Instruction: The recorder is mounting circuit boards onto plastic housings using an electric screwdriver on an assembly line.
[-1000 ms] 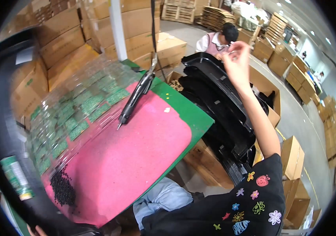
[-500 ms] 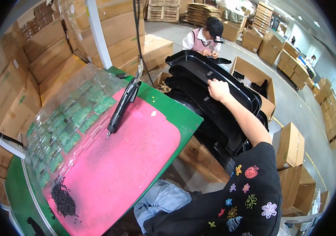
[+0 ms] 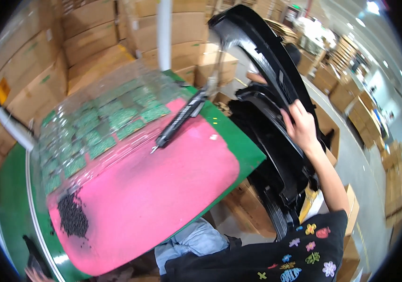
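My right hand (image 3: 300, 126) is closed on the edge of a long curved black plastic panel (image 3: 282, 77), which is raised and tilted above a stack of similar black panels (image 3: 267, 141). At the lower left rim, part of my left hand (image 3: 37, 275) shows beside a dark piece (image 3: 34, 256) on the green table; its fingers are blurred and partly cut off. A black electric screwdriver (image 3: 181, 120) rests across the pink mat (image 3: 158, 188), its bit pointing toward the near left.
Small black screws (image 3: 73, 217) form a pile on the mat's left. Green circuit boards (image 3: 116, 120) lie in a clear plastic tray along the far side. A co-worker (image 3: 293, 54) sits behind the raised panel, mostly hidden. Cardboard boxes (image 3: 93, 33) are stacked beyond the table.
My right hand has lifted the top panel off the stack, so it now stands tilted higher. My left hand has come into view at lower left. The view has turned left.
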The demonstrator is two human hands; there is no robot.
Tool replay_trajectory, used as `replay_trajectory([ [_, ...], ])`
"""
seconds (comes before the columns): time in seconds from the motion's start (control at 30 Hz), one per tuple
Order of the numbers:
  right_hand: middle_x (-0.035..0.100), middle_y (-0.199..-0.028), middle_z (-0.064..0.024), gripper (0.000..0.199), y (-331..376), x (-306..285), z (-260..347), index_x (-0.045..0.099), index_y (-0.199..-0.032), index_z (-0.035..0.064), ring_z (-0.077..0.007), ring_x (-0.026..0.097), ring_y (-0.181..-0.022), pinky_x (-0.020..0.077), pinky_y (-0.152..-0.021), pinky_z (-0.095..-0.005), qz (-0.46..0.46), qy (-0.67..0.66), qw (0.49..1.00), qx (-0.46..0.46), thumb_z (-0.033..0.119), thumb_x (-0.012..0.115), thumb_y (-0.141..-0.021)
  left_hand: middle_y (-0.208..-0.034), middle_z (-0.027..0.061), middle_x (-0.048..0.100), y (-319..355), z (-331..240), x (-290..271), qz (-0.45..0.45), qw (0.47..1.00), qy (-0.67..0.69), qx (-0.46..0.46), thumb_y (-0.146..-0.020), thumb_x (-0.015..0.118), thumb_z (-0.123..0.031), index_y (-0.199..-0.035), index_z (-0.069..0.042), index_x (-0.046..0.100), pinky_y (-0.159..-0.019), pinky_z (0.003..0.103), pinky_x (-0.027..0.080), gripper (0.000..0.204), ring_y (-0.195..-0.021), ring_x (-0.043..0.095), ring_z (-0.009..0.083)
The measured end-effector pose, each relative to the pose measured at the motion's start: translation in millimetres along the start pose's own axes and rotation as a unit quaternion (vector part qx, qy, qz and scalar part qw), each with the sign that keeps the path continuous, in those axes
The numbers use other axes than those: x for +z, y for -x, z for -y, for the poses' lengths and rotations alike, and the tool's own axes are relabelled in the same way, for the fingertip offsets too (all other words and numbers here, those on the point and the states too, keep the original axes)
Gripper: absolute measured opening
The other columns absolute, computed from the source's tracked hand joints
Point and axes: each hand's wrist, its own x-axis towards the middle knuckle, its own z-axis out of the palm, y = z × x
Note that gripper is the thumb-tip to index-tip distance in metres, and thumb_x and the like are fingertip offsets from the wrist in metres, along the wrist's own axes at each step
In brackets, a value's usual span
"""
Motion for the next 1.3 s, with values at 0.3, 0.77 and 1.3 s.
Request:
replay_trajectory([
  [0.3, 0.042, -0.064, -0.0012, 0.021, -9, 24, 151, 0.049, -0.072, 0.0142, -0.0154, 0.055, -0.05, 0.0431, -0.038, -0.0324, 0.275, -0.139, 0.844, -0.439, 0.018, 0.067, -0.063, -0.129, 0.0207, 0.056, 13, -280, 171, 0.507, 0.808, 0.234, 0.188, -0.088, 0.069, -0.028, -0.136, 0.001, 0.047, -0.104, 0.04, 0.041, 0.061, -0.123, 0.053, 0.0323],
  [0.77, 0.058, -0.088, -0.0136, 0.028, -218, 194, 385, 0.053, -0.106, 0.0054, -0.0347, 0.061, -0.082, 0.0483, -0.071, -0.046, 0.14, -0.379, 0.852, -0.334, 0.015, 0.066, -0.083, -0.08, 0.006, 0.062, 46, -248, 203, 0.423, 0.825, 0.078, 0.366, -0.067, 0.067, -0.012, -0.08, -0.006, 0.062, -0.064, 0.035, 0.053, 0.014, -0.08, 0.066, 0.0212],
  [1.3, 0.046, -0.145, -0.0124, 0.055, -348, 418, 563, 0.045, -0.139, 0.0112, -0.0295, 0.039, -0.137, 0.0325, -0.112, -0.0486, 0.25, -0.264, 0.927, -0.089, 0.027, 0.059, -0.088, -0.077, -0.0006, 0.054, 54, -243, 204, 0.414, 0.832, 0.045, 0.367, -0.076, 0.06, -0.018, -0.08, -0.011, 0.061, -0.06, 0.027, 0.043, 0.009, -0.077, 0.057, 0.015],
])
